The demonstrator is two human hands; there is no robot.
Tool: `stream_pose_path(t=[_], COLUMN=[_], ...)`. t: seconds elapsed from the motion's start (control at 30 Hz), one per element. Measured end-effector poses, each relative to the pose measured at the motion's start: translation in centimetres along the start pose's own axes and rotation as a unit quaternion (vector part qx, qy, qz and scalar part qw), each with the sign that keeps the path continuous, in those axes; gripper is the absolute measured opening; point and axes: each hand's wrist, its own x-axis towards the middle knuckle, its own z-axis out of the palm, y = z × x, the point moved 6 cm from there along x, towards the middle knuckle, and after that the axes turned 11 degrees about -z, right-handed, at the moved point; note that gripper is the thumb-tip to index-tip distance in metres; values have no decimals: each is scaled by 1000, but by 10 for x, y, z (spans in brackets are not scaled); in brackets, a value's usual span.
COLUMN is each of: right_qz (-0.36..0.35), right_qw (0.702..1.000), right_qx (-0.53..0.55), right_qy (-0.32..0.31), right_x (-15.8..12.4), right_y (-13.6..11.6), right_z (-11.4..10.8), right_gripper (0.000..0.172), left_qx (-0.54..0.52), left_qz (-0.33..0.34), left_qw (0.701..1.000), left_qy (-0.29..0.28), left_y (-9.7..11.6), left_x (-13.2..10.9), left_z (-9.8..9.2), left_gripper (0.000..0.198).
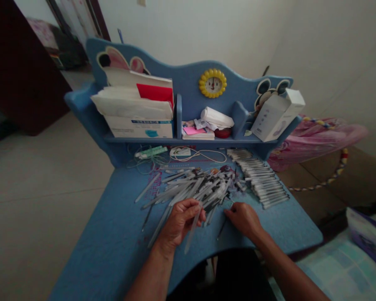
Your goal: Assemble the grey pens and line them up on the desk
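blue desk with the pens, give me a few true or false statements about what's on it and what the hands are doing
1. The left hand holds a grey pen barrel. True.
2. The right hand rests on the white box. False: it is on the desk at the edge of the loose pen pile; the box stands on the shelf.
3. A neat row of pens lies right of the pile. True.
4. The clock has a red rim. False: yellow.
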Motion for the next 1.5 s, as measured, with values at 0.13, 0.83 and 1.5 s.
stream_pose_path(t=[0.13,0.83,1.5], right_qz=[7,-5,-56], right_qw=[1000,774,711], right_qx=[19,633,664], right_qy=[-3,37,223], right_x=[6,-31,-28], right_y=[1,-16,-44], right_z=[4,-1,-51], right_gripper=[21,24,22], left_qx=[-17,73,124], left_qz=[8,-27,-21], left_qw=[1000,997,991], left_qy=[-11,-25,-49], left_y=[1,-8,-13], left_x=[-2,-5,-4], left_z=[1,5,8], left_gripper=[18,17,17])
